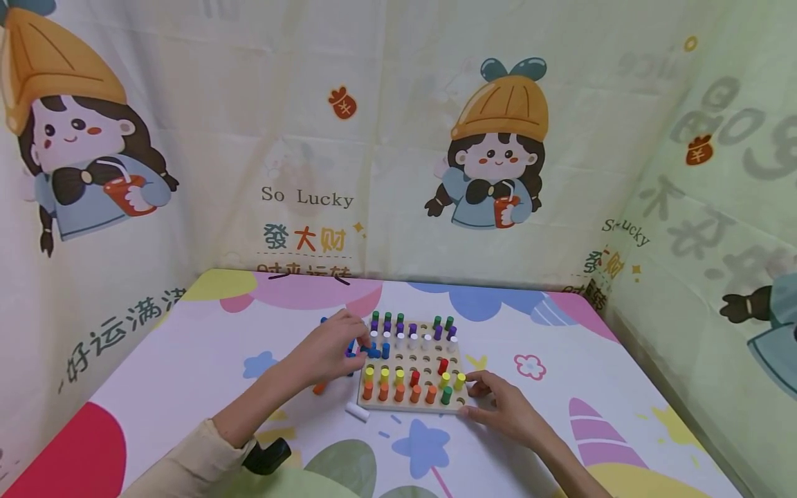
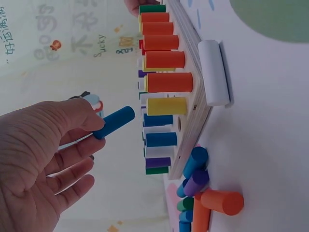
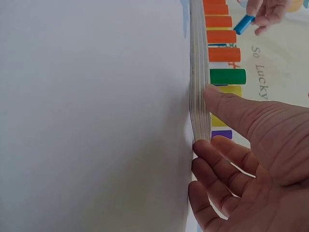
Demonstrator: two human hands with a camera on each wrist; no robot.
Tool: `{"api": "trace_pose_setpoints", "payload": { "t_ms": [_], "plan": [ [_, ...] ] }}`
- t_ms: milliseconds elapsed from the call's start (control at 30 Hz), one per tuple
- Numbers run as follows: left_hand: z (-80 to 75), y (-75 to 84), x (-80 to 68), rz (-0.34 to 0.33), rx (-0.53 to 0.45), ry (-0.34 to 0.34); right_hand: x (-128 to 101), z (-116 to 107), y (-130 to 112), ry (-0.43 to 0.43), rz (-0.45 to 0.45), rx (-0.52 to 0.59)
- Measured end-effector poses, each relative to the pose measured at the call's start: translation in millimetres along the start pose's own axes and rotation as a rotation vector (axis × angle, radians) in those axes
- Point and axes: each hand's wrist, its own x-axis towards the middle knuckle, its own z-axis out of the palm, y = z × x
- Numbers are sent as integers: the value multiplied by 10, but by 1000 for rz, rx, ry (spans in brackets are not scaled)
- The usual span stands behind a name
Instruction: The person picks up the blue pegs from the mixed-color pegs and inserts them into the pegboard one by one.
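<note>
My left hand (image 2: pixel 43 159) pinches a blue peg (image 2: pixel 114 122) just above the peg board (image 1: pixel 411 404). My right hand (image 3: pixel 251 159), fingers loose, presses the board's edge so it stays put

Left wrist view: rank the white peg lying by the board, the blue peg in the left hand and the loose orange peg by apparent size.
1. white peg
2. loose orange peg and blue peg: look about alike; the orange one is foreshortened and the left hand hides the blue one's end.

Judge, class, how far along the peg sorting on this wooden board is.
Done: most holes of the wooden board hold pegs, including an orange row. In hand: the left hand pinches a blue peg; the right hand steadies the board's corner. Left: several empty holes, loose pegs and a white peg on the table.
</note>
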Motion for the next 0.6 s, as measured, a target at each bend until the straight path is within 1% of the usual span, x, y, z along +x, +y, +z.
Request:
{"api": "trace_pose_setpoints", "payload": {
  "t_ms": [300,533,600],
  "plan": [
    [64,62,134,-25,-40,-31,-14,8,6,-1,0,2],
    [124,92,213,2,-34,-27,-19,17,23,4,-7,-5],
    [131,108,237,-2,-39,-35,-20,19,29,5,-4,-6]
  ]
}}
